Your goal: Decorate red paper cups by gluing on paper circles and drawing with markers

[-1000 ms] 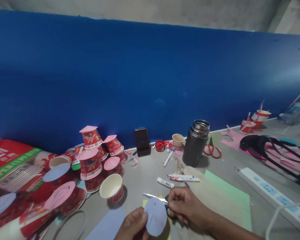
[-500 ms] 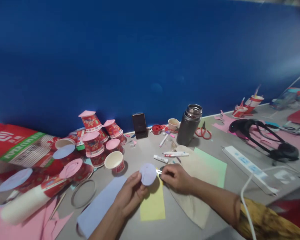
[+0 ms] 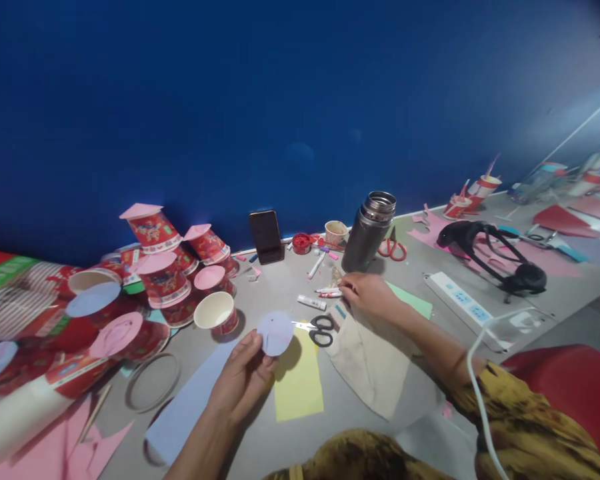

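My left hand pinches a lilac paper disc by its left edge, thumb on top. A short dark slit and a small dot show on the disc. My right hand has its fingertips closed on a white and red pen; the pen's far end is hidden under the hand. Black-handled scissors lie on the table between my hands, blades toward the disc. Below the disc is a yellow paper sheet. A white glue stick rests just behind the scissors.
Red paper cups with pink paper tops are stacked at left, beside an upright cup. A phone leans at the wall. An open steel flask, red-handled scissors, a power strip and a black head strap stand or lie at right.
My right hand has let go of the black scissors and moved up and right to the pens. The left hand still holds the lilac disc. The view has shifted somewhat to the right.
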### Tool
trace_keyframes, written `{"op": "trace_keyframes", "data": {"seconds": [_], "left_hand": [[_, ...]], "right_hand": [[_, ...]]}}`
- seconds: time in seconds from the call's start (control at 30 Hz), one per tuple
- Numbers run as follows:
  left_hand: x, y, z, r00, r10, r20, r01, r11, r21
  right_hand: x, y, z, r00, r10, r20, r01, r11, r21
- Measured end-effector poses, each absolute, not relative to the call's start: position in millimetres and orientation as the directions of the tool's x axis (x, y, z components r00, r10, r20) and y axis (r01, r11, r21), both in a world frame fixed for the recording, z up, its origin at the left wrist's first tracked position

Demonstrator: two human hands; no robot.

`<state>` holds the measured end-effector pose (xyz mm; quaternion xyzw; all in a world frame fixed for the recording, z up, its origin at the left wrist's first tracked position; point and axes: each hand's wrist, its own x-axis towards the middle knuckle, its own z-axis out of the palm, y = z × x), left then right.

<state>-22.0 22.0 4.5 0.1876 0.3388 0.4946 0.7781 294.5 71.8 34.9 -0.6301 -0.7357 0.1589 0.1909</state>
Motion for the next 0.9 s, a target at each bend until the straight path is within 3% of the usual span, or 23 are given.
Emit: {"op": "trace_keyframes", "data": {"seconds": [0.17,0.33,0.5,0.57,0.77,0.9], "left_hand": [[-26,28,8,0.202,0.902,-0.382,-0.674,0.411,0.614],[-24,30,12,0.172,0.842,-0.512,-0.716,0.464,0.521],[-24,28,19,0.204,0.745,-0.635,-0.767,0.525,0.37],[-25,28,20,0.204,0.729,-0.653,-0.779,0.525,0.343],[-25,25,16,0.221,0.773,-0.595,-0.774,0.51,0.375],[-27,17,16,0.272,0.84,-0.469,-0.744,0.493,0.452]], "right_hand": [[296,78,24,-0.081,0.994,0.071,0.935,0.1,-0.341],[291,74,14,-0.077,0.993,0.085,0.941,0.101,-0.324],[276,62,18,-0.266,0.96,0.082,0.879,0.277,-0.387],[265,59,22,-0.362,0.93,0.071,0.859,0.362,-0.361],[234,71,29,-0.364,0.927,-0.09,0.931,0.359,-0.068],[226,78,21,-0.312,0.945,-0.1,0.95,0.312,-0.022]]}}
